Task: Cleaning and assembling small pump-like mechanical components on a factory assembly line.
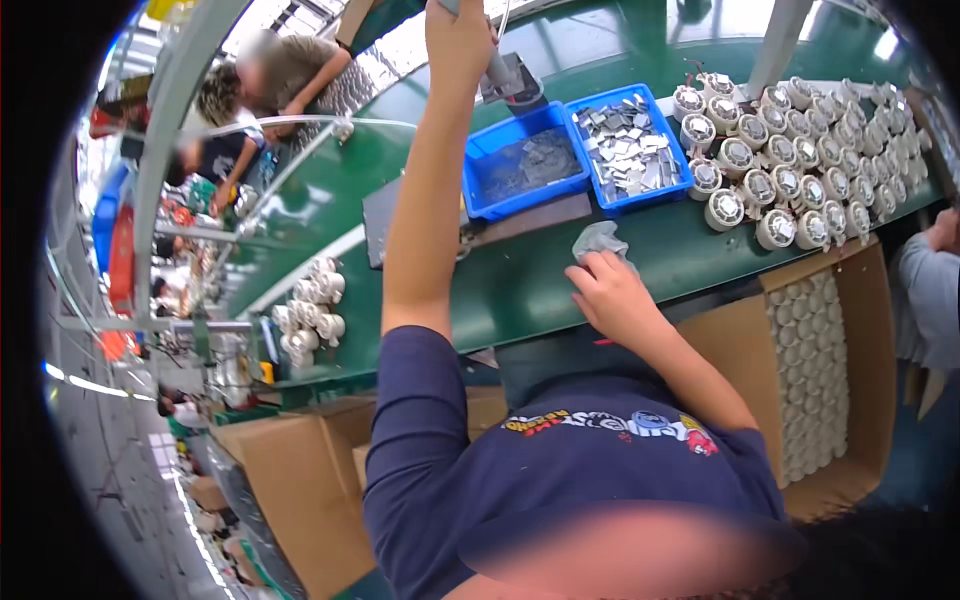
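Observation:
My left hand (462,45) is raised high at the far edge of the view, its fingers wrapped round a grey rod-like handle (497,70). What the handle belongs to is partly hidden by my hand and arm. Close to the bench's near edge, my right hand (617,297) has its fingers curled on a crumpled pale grey cloth (600,238). Beyond it stand two blue trays: the left tray (478,207) contains dark grey pieces, the right one (622,208) a heap of small flat silvery pieces (635,150).
Many round white motor-like units (737,155) crowd the green bench (520,290) at right; a few (310,310) stand at left. An open cardboard box (735,350) of stacked round parts is at my right. Co-workers (300,75) sit across the bench; another's sleeve (930,290) shows at right.

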### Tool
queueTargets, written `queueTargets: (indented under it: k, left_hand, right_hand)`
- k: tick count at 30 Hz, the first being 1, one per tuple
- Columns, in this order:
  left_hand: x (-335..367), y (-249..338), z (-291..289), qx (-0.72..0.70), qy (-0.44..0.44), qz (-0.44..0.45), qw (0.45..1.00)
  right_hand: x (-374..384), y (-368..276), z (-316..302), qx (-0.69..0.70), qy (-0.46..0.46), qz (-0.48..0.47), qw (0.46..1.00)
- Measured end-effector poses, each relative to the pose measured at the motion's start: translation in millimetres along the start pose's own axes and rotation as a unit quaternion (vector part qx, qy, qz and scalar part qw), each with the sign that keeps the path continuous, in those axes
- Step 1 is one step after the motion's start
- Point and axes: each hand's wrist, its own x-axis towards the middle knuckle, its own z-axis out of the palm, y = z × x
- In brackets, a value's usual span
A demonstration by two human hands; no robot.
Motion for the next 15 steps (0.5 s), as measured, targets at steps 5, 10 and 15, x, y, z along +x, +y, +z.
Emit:
queueTargets:
  k: [5,10,15]
  left_hand:
    - [16,-21,-13,-0.01,-0.012,0.06,0.998]
    - [10,18,-23,-0.111,-0.116,-0.135,0.978]
    - [5,-31,-10,-0.009,-0.029,0.117,0.993]
  right_hand:
    - [3,-3,-13,-0.006,0.067,0.022,0.997]
    - [-17,23,-2,-0.077,-0.003,0.084,0.993]
    - [-22,3,-62,0.181,-0.05,0.332,0.924]
